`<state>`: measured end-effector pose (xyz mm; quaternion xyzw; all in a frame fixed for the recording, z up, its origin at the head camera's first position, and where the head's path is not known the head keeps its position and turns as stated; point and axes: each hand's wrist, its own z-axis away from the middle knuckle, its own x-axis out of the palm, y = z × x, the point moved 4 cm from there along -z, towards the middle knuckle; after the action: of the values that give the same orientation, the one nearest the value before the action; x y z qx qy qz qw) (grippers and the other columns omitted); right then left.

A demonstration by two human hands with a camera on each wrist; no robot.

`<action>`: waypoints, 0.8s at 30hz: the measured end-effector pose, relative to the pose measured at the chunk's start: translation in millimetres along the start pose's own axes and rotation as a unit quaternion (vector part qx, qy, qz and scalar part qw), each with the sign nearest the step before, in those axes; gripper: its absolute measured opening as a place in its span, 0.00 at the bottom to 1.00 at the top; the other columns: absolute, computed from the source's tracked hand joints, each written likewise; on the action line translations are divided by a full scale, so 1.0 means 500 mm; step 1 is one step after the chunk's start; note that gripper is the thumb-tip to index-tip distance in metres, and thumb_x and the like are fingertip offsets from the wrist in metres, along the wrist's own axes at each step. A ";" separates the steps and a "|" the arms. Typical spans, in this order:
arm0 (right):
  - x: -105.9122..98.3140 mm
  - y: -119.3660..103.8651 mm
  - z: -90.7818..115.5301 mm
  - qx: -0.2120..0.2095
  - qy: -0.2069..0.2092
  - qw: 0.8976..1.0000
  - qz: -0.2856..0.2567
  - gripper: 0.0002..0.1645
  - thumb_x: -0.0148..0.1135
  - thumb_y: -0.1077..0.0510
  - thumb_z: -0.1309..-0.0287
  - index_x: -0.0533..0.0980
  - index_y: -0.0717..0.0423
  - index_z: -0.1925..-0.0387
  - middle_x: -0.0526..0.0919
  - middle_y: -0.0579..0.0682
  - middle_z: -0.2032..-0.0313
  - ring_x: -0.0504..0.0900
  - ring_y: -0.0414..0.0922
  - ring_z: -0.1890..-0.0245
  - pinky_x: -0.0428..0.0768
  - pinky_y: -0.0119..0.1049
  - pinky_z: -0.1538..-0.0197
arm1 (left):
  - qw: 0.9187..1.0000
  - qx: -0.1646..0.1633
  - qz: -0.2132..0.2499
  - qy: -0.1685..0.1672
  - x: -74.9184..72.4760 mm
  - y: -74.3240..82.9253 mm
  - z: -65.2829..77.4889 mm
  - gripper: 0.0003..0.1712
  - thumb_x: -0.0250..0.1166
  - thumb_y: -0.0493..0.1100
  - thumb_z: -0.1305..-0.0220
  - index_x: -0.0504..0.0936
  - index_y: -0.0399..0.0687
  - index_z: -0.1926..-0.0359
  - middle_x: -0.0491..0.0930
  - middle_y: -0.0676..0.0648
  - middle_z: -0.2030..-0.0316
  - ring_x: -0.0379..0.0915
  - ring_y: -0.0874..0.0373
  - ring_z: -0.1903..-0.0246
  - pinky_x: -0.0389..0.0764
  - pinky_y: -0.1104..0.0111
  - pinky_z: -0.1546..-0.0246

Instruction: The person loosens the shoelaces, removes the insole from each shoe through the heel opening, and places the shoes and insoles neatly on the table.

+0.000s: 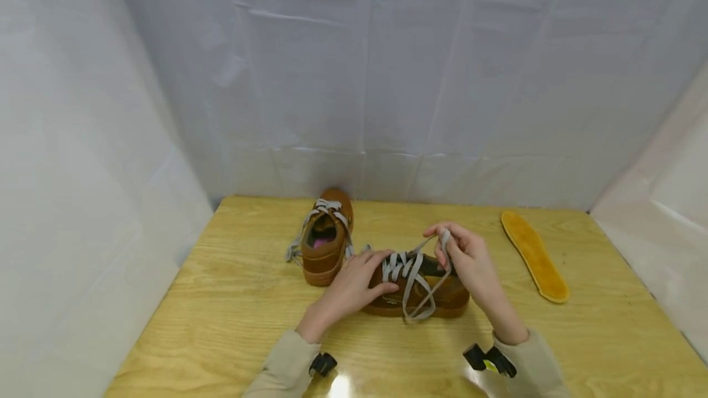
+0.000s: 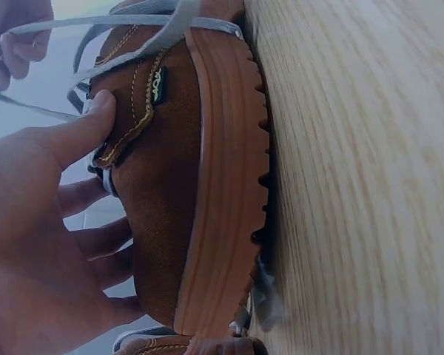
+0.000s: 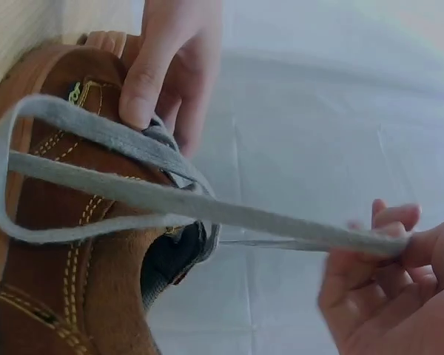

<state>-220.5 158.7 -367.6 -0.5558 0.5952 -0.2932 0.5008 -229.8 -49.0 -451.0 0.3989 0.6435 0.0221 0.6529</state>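
Note:
A brown lace-up shoe (image 1: 450, 295) lies sole down on the table, its toe pointing left. My left hand (image 1: 354, 281) holds its front part, the thumb on the near side by the laces and the fingers over the far side. Above the shoe's opening, my right hand (image 1: 472, 260) pinches a grey shoelace (image 3: 207, 208) between thumb and fingers. From there the lace runs back to the upper eyelets, and a loose loop of it droops over the near side of the shoe. The lace's tip cannot be made out.
A second brown shoe (image 1: 318, 267) with grey laces stands behind my left hand, heel toward me. On the right of the wooden table (image 1: 221, 324) lies a yellow-orange insole (image 1: 535, 257). Pale sheeting (image 1: 409, 78) hangs behind the table and at its sides.

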 end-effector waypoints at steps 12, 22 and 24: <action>-0.003 -0.054 -0.047 -0.063 -0.016 0.984 0.167 0.14 0.53 0.58 0.23 0.85 0.54 0.58 0.76 0.44 0.80 0.60 0.37 0.87 0.63 0.32 0.82 | 1.000 0.019 -0.006 0.017 -0.001 0.003 -0.003 0.35 0.64 0.57 0.30 0.69 0.51 0.27 0.74 0.43 0.34 0.67 0.40 0.33 0.65 0.41 0.32; -0.033 0.038 -0.096 -0.002 -0.089 0.969 0.229 0.20 0.45 0.62 0.21 0.81 0.55 0.42 0.82 0.52 0.60 0.60 0.39 0.82 0.64 0.33 0.77 | 1.000 -0.001 0.001 0.006 -0.002 -0.003 -0.004 0.37 0.61 0.60 0.29 0.66 0.56 0.25 0.70 0.44 0.31 0.62 0.40 0.30 0.59 0.39 0.30; -0.038 0.043 -0.109 -0.047 -0.078 0.965 0.246 0.17 0.51 0.62 0.23 0.83 0.55 0.44 0.84 0.54 0.58 0.64 0.43 0.76 0.65 0.36 0.70 | 1.000 -0.001 0.003 0.000 0.000 -0.002 -0.004 0.37 0.61 0.60 0.29 0.66 0.56 0.25 0.70 0.44 0.31 0.61 0.39 0.29 0.59 0.38 0.30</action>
<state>-280.9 170.3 -364.2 -0.4367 0.6857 -0.0880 0.5757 -231.9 -48.7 -451.2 0.4000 0.6427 0.0246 0.6529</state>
